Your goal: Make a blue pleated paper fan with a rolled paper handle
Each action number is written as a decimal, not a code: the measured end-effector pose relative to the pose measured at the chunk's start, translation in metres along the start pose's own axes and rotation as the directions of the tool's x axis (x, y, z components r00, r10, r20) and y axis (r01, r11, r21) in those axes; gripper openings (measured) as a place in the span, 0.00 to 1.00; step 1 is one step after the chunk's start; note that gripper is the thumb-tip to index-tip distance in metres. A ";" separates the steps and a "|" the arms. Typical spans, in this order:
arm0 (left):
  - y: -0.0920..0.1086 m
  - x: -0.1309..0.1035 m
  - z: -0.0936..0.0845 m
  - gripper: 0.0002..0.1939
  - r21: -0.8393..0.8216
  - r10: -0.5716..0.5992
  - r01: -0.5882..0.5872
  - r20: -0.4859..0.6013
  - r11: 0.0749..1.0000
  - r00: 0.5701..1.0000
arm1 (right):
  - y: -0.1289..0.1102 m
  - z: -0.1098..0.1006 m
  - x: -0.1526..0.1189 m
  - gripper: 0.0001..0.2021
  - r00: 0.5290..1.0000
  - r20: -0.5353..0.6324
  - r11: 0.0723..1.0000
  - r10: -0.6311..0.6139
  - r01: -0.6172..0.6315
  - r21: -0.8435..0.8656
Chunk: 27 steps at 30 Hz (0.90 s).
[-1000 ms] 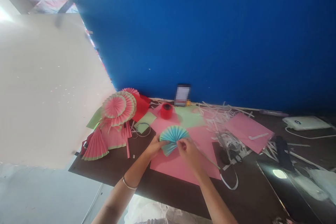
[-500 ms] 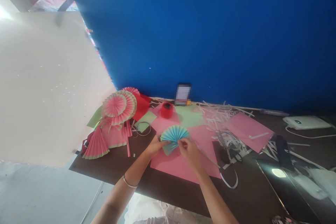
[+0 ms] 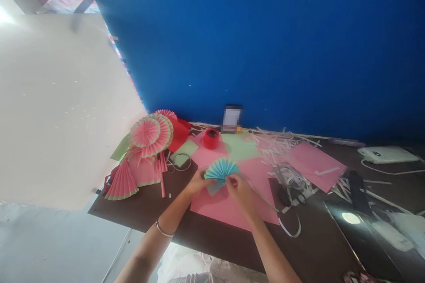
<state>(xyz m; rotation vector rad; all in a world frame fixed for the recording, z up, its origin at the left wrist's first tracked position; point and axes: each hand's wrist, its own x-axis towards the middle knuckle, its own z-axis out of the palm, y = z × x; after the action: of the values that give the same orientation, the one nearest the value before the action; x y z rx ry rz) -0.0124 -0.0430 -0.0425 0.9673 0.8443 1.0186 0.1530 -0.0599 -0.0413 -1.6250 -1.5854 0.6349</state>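
Observation:
A pleated paper fan [image 3: 222, 169], light blue with a pale green edge, is spread between my hands above pink paper sheets. My left hand [image 3: 198, 181] grips its left side, with the thumb across the folds. At the fan's lower centre, my right hand [image 3: 237, 185] pinches the gathered folds between thumb and fingers. The fan's lower left part is blurred. Just beyond it stands a red roll of tape [image 3: 211, 139] on the pink paper [image 3: 229, 212].
Pink and green paper fans [image 3: 146, 135] are piled at the left, near a metal ring [image 3: 182, 162]. White paper strips [image 3: 282, 141] and a pink sheet [image 3: 315, 166] lie to the right. A dark glossy panel [image 3: 358, 243] is at the near right. A blue board [image 3: 265, 44] rises behind the table.
The lower left part of the fan has shifted and now looks smeared and less spread. Both hands keep nearly the same place and grip.

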 end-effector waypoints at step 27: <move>-0.012 0.006 -0.010 0.22 0.048 -0.024 0.029 -0.104 0.998 0.994 | 0.001 -0.007 -0.018 0.15 0.995 -0.018 0.979 0.101 -0.096 0.179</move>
<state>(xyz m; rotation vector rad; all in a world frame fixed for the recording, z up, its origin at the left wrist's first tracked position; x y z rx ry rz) -0.0163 -0.0373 -0.0582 0.9492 0.9697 1.0363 0.1570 -0.0787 -0.0412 -1.5784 -1.3937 0.7808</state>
